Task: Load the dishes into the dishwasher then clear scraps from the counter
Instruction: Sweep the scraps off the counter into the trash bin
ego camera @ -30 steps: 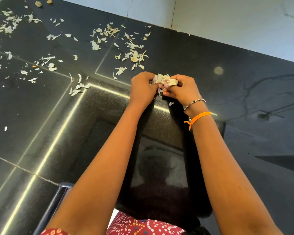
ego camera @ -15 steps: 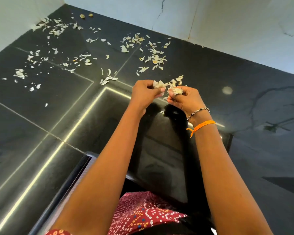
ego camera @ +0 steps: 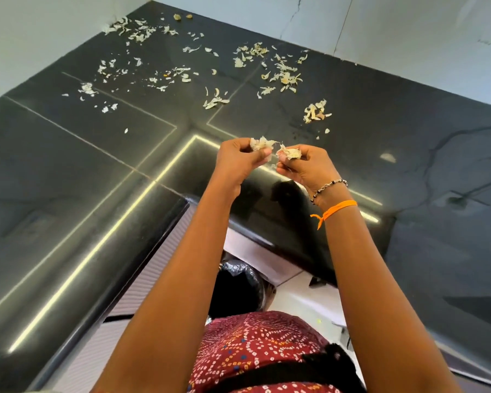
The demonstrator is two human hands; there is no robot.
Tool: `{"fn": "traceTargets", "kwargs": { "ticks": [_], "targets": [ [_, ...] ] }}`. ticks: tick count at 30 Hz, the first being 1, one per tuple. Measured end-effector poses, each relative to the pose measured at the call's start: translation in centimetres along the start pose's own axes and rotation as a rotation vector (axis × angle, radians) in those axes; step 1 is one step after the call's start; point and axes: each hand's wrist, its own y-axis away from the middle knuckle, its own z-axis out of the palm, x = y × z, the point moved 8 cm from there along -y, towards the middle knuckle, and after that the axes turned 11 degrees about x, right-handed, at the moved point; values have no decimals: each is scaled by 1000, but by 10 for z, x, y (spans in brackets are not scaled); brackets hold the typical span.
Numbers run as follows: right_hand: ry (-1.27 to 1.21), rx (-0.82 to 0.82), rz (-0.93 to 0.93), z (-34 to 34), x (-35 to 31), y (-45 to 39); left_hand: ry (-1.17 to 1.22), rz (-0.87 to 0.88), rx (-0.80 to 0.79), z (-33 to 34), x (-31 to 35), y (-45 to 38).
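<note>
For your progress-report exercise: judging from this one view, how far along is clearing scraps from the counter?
Done: a bare patch of counter around the hands, so some gathering looks finished. The dishwasher is not in view. In hand: the left hand and right hand each pinch a clump of scraps. Left: most scraps still lie scattered toward the back corner, plus a small pile near the hands.

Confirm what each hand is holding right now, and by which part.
Left hand pinches a clump of pale peel scraps at its lower edge between thumb and fingertips. Right hand pinches a second clump the same way. Both are lifted off the counter.
</note>
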Motion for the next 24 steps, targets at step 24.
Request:
{"fn": "traceTargets", "kwargs": {
  "ticks": [24],
  "targets": [
    [20,-156,356,43,188,169,-89,-225,200,-141,-170,165]
  ]
}}
